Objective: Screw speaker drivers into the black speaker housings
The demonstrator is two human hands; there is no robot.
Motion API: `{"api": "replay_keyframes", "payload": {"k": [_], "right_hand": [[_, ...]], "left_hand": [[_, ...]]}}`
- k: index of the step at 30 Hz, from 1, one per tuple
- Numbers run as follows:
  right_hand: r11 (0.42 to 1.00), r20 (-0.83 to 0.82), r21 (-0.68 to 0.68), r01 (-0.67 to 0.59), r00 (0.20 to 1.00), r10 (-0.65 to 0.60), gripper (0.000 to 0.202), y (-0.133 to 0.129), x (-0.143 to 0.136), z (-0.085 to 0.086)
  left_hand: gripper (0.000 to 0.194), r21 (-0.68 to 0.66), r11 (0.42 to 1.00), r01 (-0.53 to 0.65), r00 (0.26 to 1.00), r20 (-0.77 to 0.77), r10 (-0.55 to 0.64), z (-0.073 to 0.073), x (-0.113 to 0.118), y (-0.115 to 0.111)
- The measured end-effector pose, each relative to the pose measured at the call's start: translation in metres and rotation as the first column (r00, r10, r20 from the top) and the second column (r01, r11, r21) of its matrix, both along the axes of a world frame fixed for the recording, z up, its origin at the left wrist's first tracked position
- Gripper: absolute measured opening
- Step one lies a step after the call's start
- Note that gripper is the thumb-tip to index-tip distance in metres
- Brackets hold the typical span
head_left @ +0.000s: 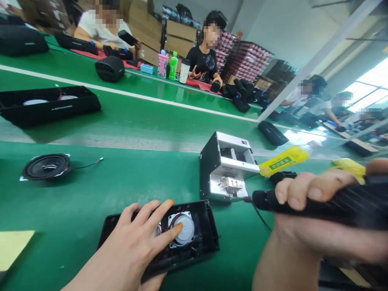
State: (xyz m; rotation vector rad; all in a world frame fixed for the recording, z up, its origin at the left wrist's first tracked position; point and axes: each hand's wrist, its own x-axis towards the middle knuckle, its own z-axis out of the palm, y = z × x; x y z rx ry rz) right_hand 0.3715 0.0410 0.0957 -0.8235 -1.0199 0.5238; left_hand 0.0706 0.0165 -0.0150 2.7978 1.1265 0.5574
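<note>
My left hand (144, 232) lies over a black speaker housing (203, 238), gripping it with fingers across its open back and another finger at the near edge. Inside the housing, one finger rests on the round silver back of a speaker driver (184, 230); a second driver is mostly hidden under the hand. At the right, my right hand (315, 210) is wrapped round a long black tool, apparently an electric screwdriver (273, 201), its end pointing left. Motion blurs the tool, and no bit can be made out. Beyond the housing stands a silver and black screw feeder (230, 165).
A loose speaker driver (47, 166) with a short cable lies left. Behind it sits another open housing (51, 105). A yellow pouch (285, 160) lies beside the feeder. Yellow paper (15, 248) is at the left edge. Co-workers sit across the green bench (151, 169).
</note>
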Motion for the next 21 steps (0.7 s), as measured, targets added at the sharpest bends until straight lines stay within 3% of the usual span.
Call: {"api": "replay_keyframes", "payload": {"k": [2, 3, 7, 21], "right_hand": [[0.974, 0.026, 0.205, 0.092, 0.995, -0.100, 0.058, 0.021, -0.003, 0.009], [0.969, 0.049, 0.224, 0.103, 0.992, -0.117, 0.065, 0.031, -0.005, 0.010], [0.977, 0.086, 0.181, 0.111, 0.988, -0.128, 0.069, 0.050, -0.012, 0.001], [0.987, 0.075, 0.130, 0.091, 0.992, -0.102, 0.072, 0.045, -0.014, -0.009]], "left_hand": [[0.081, 0.036, 0.999, 0.003, 1.000, 0.000, -0.003, -0.002, 0.001, 0.000], [0.081, 0.029, 0.999, -0.014, 1.000, 0.000, 0.014, -0.002, 0.002, -0.001], [0.078, -0.029, 0.996, -0.086, 0.996, -0.018, 0.085, 0.004, 0.008, -0.004], [0.081, -0.061, 0.993, -0.106, 0.994, -0.032, 0.104, 0.012, 0.008, -0.009]]}}
